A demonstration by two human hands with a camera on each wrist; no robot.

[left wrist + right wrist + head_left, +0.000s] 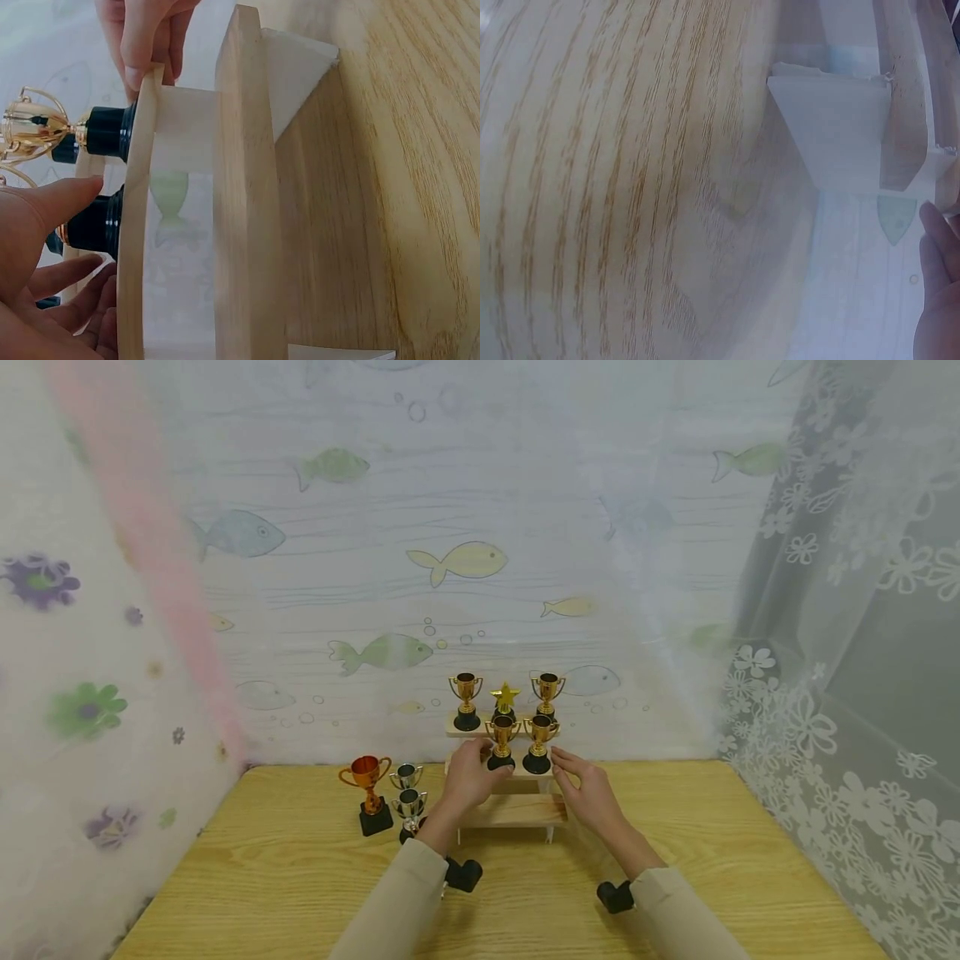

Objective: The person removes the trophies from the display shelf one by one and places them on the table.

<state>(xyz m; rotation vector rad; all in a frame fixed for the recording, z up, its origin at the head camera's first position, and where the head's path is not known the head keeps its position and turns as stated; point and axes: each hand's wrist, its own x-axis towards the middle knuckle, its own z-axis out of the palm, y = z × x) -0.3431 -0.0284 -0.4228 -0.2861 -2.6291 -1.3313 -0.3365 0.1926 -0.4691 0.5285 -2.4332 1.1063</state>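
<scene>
On the middle tier of a wooden stepped stand point(517, 810) are two gold trophy cups on black bases. My left hand point(468, 777) holds the left gold trophy point(502, 731) low down; in the left wrist view its thumb lies against the black base point(94, 225), fingers bent behind it. Beside the right gold trophy point(541, 731), my right hand point(588, 789) rests at the tier's right end, fingers extended. The right wrist view catches only part of the right hand point(941, 285), next to the stand's end. Fingers behind the tier are partly hidden.
Two gold cups and a gold star trophy point(506, 696) occupy the top tier. Left of the stand, a bronze-coloured cup point(367, 777) and silver cups point(409, 806) stand on the wooden table point(262, 860), partly behind my left forearm. A fish-patterned curtain point(465, 610) hangs behind.
</scene>
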